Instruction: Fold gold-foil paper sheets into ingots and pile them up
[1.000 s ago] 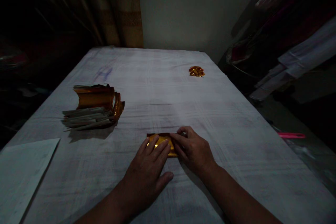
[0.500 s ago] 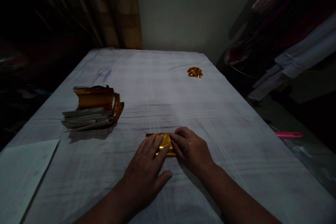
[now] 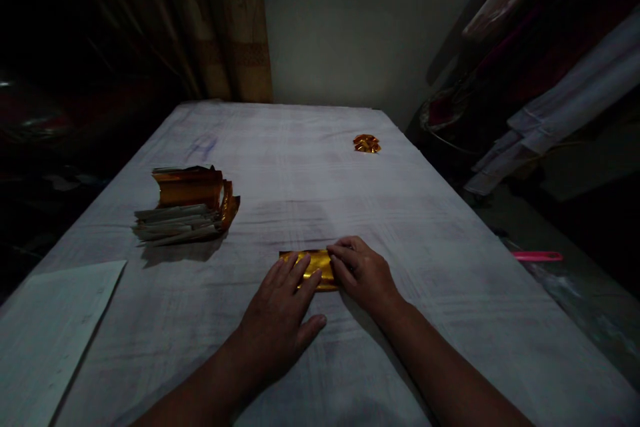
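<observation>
A small folded sheet of shiny gold foil paper (image 3: 320,270) lies on the cloth-covered table in front of me. My left hand (image 3: 280,303) rests flat across its left part, fingers spread and thumb held away. At the right end, the bent fingers of my right hand (image 3: 363,273) pinch the paper's edge; the fingertips partly cover that end. Further left stands a loose stack of gold foil sheets (image 3: 190,188) with grey-white backs, curled over. A crinkled gold foil piece (image 3: 367,143) sits near the far right corner.
A white sheet or board (image 3: 60,333) lies at the table's left front. The table (image 3: 280,173) bears a pale checked cloth. Beyond it are a curtain (image 3: 230,33) and a wall. Hanging clothes (image 3: 565,100) and a pink handle (image 3: 537,256) are to the right, off the table.
The view has tilted up and shifted slightly. My right fingers have slid a little along the foil paper's right end; my left hand stays flat on it.
</observation>
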The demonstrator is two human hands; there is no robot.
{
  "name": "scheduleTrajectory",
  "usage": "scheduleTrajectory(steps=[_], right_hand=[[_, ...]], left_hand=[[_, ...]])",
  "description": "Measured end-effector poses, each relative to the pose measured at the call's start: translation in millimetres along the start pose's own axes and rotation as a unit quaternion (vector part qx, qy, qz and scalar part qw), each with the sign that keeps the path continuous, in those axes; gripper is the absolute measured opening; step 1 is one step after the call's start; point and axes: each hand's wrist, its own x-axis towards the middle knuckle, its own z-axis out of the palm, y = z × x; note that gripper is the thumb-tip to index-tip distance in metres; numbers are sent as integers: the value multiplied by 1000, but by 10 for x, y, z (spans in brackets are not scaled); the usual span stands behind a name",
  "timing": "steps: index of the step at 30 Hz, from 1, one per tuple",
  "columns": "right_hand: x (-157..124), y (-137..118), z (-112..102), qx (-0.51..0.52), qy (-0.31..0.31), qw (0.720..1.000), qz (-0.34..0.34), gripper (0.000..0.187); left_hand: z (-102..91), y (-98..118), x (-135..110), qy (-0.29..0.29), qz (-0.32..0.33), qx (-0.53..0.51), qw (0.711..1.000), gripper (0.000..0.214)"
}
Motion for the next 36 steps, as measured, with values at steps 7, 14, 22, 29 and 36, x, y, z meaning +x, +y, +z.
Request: scheduleTrajectory(steps=[7, 14, 22, 29, 36], right_hand=[[-203, -105, -98, -34, 46, 993, -106, 28], [-404, -208, -101, -77, -5, 989, -124, 23], [-256, -405, -64, -105, -31, 994, 3, 10], [-204, -546, 57, -150, -25, 986, 68, 20], [-245, -448, 33, -90, -34, 993, 71, 16]], left_hand=[[12, 0, 17, 6, 7, 16, 1000, 59], [-4, -14, 58, 25, -10, -35, 999, 49], [-24, -120, 229, 89, -69, -148, 983, 29], [3, -102, 250, 120, -79, -161, 976, 19], [9, -112, 229, 115, -66, -153, 979, 16]])
